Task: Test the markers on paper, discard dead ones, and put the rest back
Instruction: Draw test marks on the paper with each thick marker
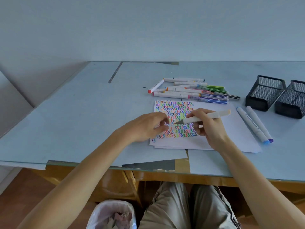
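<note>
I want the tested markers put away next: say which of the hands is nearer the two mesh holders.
Right. The right hand, gripping a marker over the paper, lies closer to the mesh holders; the left hand rests farther left.
</note>
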